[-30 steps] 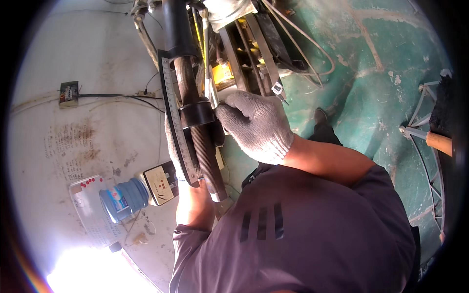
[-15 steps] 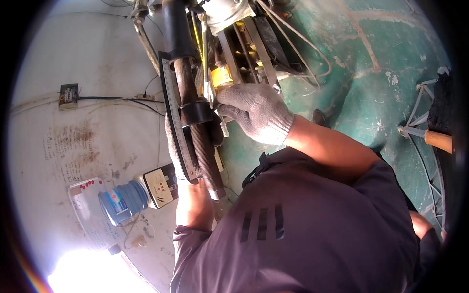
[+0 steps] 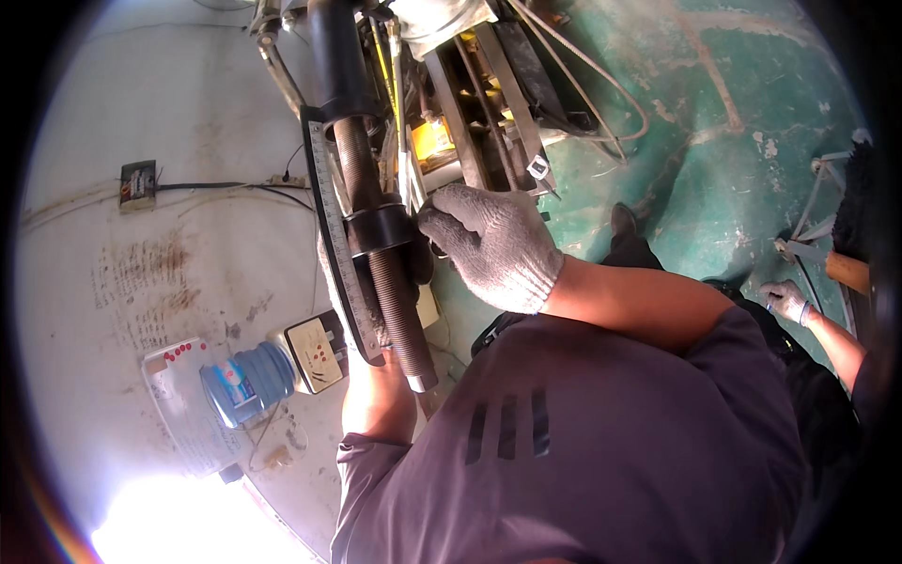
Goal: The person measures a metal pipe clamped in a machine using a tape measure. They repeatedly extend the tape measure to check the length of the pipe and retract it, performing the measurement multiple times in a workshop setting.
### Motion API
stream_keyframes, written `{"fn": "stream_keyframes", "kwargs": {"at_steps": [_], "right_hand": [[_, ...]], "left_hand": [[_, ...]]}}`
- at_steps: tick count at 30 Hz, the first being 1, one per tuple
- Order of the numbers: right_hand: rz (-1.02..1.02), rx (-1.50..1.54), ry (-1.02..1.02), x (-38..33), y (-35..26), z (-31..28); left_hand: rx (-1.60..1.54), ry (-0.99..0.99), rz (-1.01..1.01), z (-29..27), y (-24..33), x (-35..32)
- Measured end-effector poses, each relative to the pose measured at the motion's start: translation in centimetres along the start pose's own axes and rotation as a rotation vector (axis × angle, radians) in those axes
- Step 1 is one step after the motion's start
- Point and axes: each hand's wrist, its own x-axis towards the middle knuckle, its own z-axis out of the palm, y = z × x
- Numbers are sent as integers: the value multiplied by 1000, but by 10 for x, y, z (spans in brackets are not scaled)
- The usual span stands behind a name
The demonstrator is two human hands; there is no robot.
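Note:
A dark threaded rod (image 3: 397, 305) runs from a black cylinder (image 3: 340, 66) toward my body, with a smooth black ring (image 3: 378, 230) around it. Beside the rod lies a long steel ruler (image 3: 340, 249) in a dark frame. My right hand (image 3: 498, 246), in a grey knitted glove, is closed with curled fingers just right of the ring; whatever they pinch is hidden. My left hand (image 3: 331, 282) is behind the rod and ruler. Only a pale sliver of its glove shows, and its fingers are hidden.
Metal bars (image 3: 460, 113) and cables (image 3: 620, 89) extend beyond my hands. At left are a wall box (image 3: 138, 185) and a blue water jug (image 3: 246, 383). Another person's gloved hand (image 3: 785, 299) is at far right, near a metal frame (image 3: 810, 226).
My right hand has drawn slightly toward me, and more of the bars shows beyond it. The other person's gloved hand has come into view at right.

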Motion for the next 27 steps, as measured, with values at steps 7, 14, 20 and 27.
{"fn": "stream_keyframes", "kwargs": {"at_steps": [7,14,20,27], "right_hand": [[-141,-29,-3,0,-2,1],[-489,-67,-58,29,37,-14],[-322,66,-63,20,40,-7],[-385,57,28,13,50,6]], "left_hand": [[11,96,7,1,1,-4],[48,72,2,7,2,1],[110,0,7,4,4,1],[226,-77,-72,10,21,-9]]}}
